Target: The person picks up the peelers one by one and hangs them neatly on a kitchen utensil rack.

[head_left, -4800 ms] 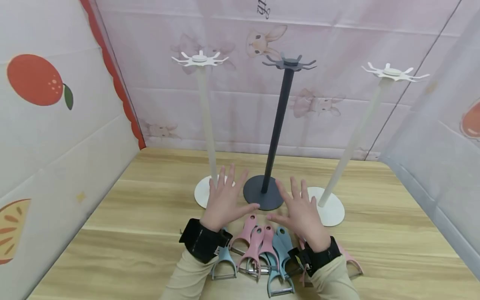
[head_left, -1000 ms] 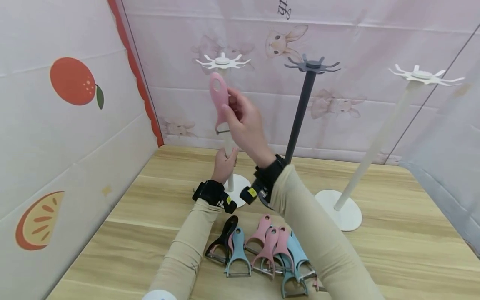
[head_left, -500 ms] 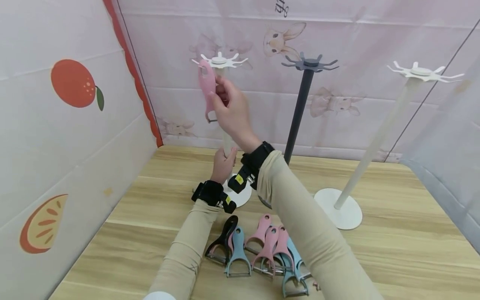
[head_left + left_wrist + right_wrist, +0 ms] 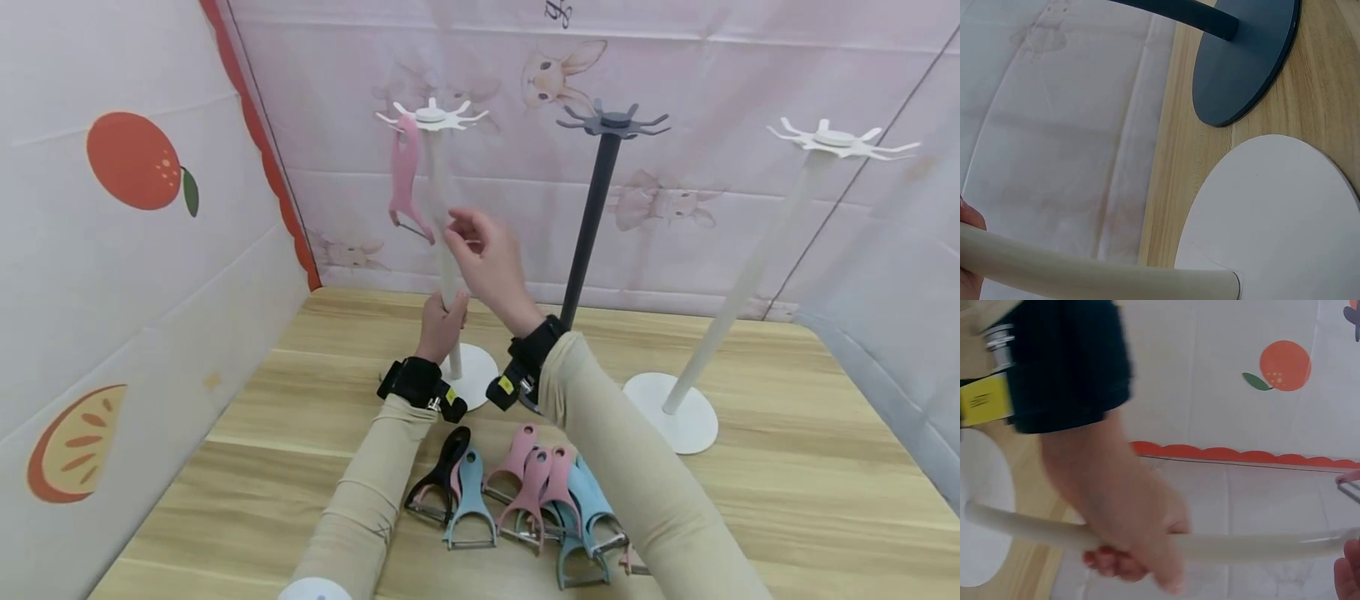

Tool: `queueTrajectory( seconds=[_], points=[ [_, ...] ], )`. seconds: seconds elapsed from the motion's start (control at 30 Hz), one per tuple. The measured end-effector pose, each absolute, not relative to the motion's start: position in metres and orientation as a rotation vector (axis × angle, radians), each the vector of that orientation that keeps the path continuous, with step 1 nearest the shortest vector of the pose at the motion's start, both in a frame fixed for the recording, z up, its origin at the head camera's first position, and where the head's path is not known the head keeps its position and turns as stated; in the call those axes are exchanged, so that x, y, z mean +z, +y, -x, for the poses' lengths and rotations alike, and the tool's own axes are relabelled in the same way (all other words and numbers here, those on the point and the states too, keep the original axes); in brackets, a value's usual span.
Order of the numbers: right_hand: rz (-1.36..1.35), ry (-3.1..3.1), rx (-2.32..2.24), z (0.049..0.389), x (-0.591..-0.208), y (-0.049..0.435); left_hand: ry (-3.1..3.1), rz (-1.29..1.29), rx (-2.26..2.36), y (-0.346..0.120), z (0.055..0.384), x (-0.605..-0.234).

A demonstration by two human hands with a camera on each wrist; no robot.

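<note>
A pink peeler hangs by its handle hole from an arm of the left white stand's star-shaped top. My left hand grips that stand's pole low down. In the left wrist view only fingertips show beside the pole; the right wrist view shows the grip from the side. Just right of the pole, below the peeler, my right hand holds nothing, its fingers loosely bent. A heap of peelers lies in front: a black one, blue ones and pink ones.
A dark grey stand rises in the middle, its base partly behind the right wrist. Farther right is another white stand. The wooden table meets printed cloth walls at the back and sides.
The right hand lifted the pink peeler to the left stand's top, let it go on a hook arm, then drew back down and right. The left hand went from open to gripping the pole.
</note>
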State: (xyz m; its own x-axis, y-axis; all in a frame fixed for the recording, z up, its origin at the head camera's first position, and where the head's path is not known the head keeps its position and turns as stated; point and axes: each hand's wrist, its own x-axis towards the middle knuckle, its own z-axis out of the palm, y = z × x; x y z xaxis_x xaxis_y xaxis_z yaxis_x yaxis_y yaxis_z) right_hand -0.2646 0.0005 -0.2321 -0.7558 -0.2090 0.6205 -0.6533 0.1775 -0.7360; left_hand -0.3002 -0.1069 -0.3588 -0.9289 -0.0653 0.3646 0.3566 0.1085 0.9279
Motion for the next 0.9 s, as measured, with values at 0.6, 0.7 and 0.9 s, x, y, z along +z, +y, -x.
queueTrajectory(
  seconds=[0.6,0.7,0.9],
  points=[
    [-0.933,-2.247,1.394,0.225,-0.309,0.067,-2.063,0.230,-1.864,-0.106,0.311,-0.370],
    [-0.945,-2.291,1.369,0.218,-0.320,0.083,-2.046,0.271,-1.874,-0.108,0.310,-0.370],
    [-0.947,-2.476,1.280,0.205,-0.346,0.117,-2.068,0.246,-1.880,-0.107,0.310,-0.371]
  ],
)
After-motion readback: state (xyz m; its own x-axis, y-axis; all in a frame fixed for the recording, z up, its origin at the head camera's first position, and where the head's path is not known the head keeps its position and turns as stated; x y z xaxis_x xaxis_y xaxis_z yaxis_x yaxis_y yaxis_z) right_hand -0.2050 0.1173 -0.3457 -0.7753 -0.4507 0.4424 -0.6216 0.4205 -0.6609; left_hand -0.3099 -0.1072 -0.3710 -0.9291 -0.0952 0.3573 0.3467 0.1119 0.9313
